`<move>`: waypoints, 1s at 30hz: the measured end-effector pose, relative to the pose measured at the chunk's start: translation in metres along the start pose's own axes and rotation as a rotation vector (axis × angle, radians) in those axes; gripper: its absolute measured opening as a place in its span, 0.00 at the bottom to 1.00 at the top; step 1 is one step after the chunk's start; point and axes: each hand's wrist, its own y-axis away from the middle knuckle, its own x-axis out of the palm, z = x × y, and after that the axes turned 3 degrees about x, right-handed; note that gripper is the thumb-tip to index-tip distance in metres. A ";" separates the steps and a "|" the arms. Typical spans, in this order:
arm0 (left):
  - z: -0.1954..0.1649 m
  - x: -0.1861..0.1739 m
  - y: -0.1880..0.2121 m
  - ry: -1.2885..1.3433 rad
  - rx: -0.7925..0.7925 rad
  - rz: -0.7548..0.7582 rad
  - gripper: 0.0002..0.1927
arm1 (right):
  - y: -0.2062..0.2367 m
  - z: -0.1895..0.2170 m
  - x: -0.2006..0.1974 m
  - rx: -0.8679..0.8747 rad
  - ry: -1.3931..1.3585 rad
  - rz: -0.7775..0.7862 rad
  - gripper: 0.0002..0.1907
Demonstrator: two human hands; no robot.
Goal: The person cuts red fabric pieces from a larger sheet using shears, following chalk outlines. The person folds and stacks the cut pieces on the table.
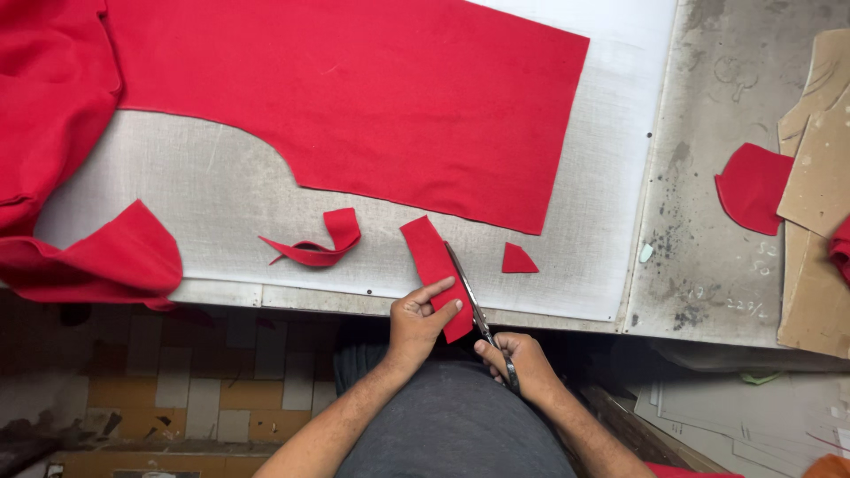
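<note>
left grip (423, 317) pinches the red strip (434, 265); right grip (521, 358) clamps the scissors (474, 305), handles hidden.

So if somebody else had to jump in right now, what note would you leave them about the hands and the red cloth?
Left hand: pinching the red fabric strip at the table's near edge.
Right hand: grip closed on the scissors, blades lying along the strip's right edge.
Nearby: large red fabric panel spread on the white cutting mat, curled red offcut, small triangular scrap, cardboard patterns to the right.
Done: panel's edge is cut to shape; scraps trimmed off.
Left: the cut along the strip is unfinished.
</note>
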 end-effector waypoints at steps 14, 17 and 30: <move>-0.004 0.008 0.000 0.030 -0.014 -0.024 0.23 | 0.004 -0.004 -0.013 0.011 -0.081 0.108 0.26; 0.003 0.008 0.000 -0.001 -0.025 -0.056 0.24 | 0.001 0.002 -0.006 0.000 -0.181 0.096 0.25; 0.037 -0.037 -0.017 -0.344 0.569 -0.038 0.19 | 0.023 -0.036 -0.161 0.079 0.077 -0.658 0.25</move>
